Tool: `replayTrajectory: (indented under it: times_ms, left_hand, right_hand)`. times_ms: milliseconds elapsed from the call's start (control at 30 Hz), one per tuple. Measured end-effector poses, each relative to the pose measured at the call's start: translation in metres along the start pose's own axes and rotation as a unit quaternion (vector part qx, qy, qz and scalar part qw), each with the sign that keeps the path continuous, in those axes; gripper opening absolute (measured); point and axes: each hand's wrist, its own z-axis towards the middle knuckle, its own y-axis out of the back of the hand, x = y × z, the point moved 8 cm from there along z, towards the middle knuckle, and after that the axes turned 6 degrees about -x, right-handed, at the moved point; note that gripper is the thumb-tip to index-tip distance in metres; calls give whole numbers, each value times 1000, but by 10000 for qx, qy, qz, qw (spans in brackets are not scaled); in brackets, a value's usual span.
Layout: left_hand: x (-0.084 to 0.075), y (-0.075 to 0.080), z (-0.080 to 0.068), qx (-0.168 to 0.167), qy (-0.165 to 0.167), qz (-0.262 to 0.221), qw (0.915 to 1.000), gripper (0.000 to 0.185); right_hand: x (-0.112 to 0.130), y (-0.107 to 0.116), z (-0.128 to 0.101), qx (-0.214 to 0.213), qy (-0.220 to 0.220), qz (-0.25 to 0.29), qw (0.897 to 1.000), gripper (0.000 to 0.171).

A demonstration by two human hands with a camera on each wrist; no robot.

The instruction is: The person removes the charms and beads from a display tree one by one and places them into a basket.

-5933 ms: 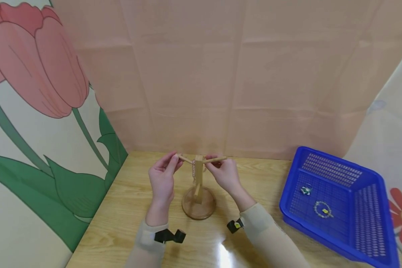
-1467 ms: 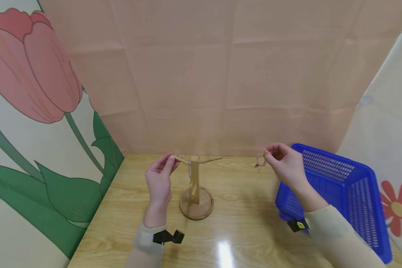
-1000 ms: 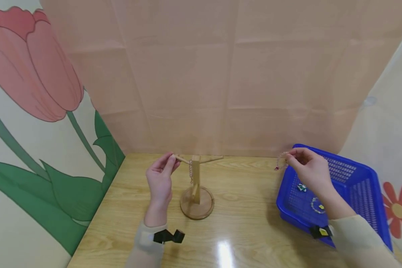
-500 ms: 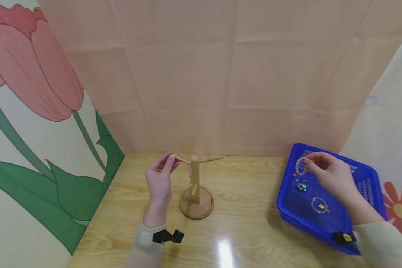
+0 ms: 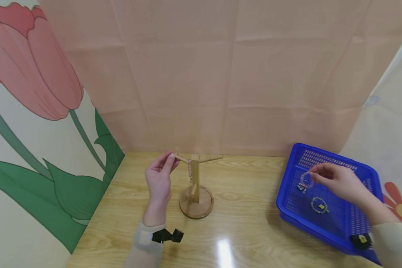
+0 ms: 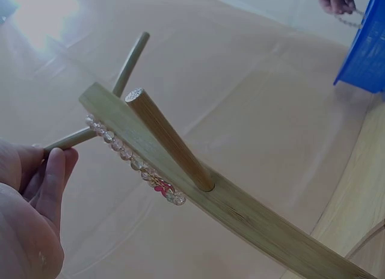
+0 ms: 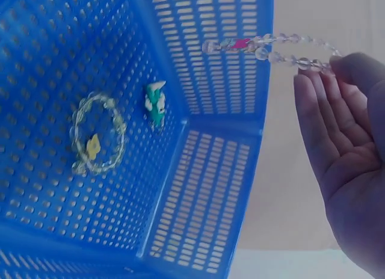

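In the head view my left hand (image 5: 158, 178) pinches the tip of the left peg (image 6: 69, 139) of a wooden jewelry stand (image 5: 195, 176) with a round base. A clear pinkish beaded bracelet (image 6: 125, 153) with a pink charm hangs from that peg, against the post. To the right, my right hand (image 5: 343, 182) holds a second pinkish beaded bracelet (image 7: 305, 64) between thumb and fingertips, over the blue plastic basket (image 5: 308, 224). It dangles above a green-and-white charm piece (image 7: 155, 104) in the basket. Nearby inside lies a pale yellow-green beaded bracelet (image 7: 78, 119) with a yellow charm.
The stand and basket share a light wooden table (image 5: 244, 208), with bare wood between them. A plain pinkish cloth backdrop (image 5: 201, 74) rises behind the table. On the left hangs a tulip-printed cloth (image 5: 37, 74).
My right hand has moved from the stand rightward to the basket, carrying the pinkish bracelet, and is now lower over it. My left hand stays on the peg.
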Motion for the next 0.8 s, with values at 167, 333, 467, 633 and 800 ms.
replayTrajectory:
  times_ms: [167,333,467,633,800]
  left_hand:
    - [0,0,0,29,-42,-1,10000,14]
    - [-2,2,0,52,-109,-8,9999,14]
    - [-3,3,1,29,-96,38,9999,14]
    - [-4,5,1,-6,-25,62,10000,14]
    - [-3,8,0,-12,-3,82,10000,13]
  right_hand:
    - [-8,-4,-5,307,8,156,9994,12]
    - [-5,-16,-6,857,232,376,9953,4]
    - [-5,-27,-4,1372,251,558,9887,6]
    - [-9,-42,-4,2136,157,922,9724,11]
    - [-11,-53,-6,2553,164,1254,9586,13]
